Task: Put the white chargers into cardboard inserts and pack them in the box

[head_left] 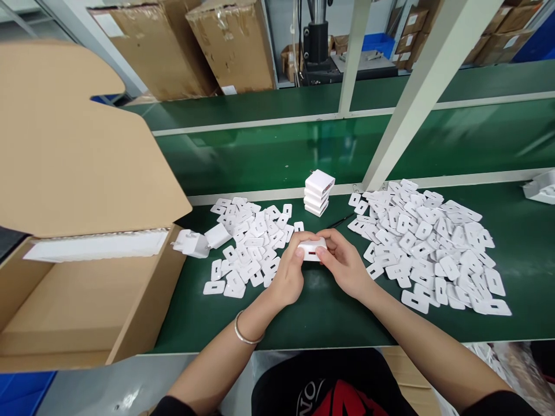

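- The charger (311,249) was a small white block with a dark slot on its near face, held just above the green counter (329,312).
- The left hand (289,271) and right hand (343,261) had their fingers pinching its two ends.
- Flat white plates lay in a left pile (249,242) and a right pile (429,242).
- A stack (318,193) of chargers stood behind; an open box (87,289) sat at the left.

- Two heaps of flat white plates (427,242), too many to count
- One stack of four white chargers (318,193)
- One open cardboard box (87,300)
- Two hands
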The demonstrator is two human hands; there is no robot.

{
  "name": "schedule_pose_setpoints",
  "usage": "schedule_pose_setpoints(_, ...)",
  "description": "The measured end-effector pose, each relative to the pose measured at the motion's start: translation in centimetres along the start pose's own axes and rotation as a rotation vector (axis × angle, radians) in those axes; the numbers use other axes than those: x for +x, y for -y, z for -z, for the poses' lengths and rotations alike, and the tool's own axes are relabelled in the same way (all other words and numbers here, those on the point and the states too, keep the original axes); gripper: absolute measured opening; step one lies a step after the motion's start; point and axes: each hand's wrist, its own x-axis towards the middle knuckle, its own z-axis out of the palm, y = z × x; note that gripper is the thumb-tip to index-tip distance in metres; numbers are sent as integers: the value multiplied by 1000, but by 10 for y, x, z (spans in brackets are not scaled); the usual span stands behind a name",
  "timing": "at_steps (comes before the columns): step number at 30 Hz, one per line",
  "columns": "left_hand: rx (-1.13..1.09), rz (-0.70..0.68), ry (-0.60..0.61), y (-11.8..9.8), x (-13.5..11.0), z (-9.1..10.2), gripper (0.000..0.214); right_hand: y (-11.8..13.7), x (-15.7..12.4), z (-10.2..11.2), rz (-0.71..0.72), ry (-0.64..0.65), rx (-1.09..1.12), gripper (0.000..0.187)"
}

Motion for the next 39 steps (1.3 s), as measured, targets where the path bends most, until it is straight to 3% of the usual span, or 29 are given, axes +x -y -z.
schedule_pose_setpoints(9, 139, -213, -28, 3, 0, 2, 49, 7, 0, 0, 116, 72, 73, 42)
schedule_pose_setpoints(16, 110, -195, -54, 1, 0, 2, 48, 5, 0, -1, 88, 65, 45, 44)
schedule_pose_setpoints(19, 97, -173, -59, 0, 0, 1, 48, 3, -1, 0, 71, 60, -21, 48)
schedule_pose_setpoints(23, 65, -52, -89, -2, 1, 0, 46, 3, -1, 3, 179, -76, -215, 54)
schedule_pose_setpoints(27, 82, 59, -139, -4, 3, 0, 44, 6, -1, 3, 372, -146, -371, 34)
schedule_pose_setpoints(32, 229, 136, -115, -4, 4, 1, 48, 9, 0, -1, 479, -238, -377, 17)
schedule_pose_setpoints(34, 246, 169, -120, -2, 4, 3, 50, 7, 2, 1, 422, -265, -310, 15)
schedule_pose_setpoints(36, 244, 189, -171, 0, 6, 8, 53, 2, 5, 5, 275, -269, -276, 15)
schedule_pose_setpoints(39, 220, 200, -279, 3, 9, 15, 56, -7, 8, 11, 38, -150, -383, 15)
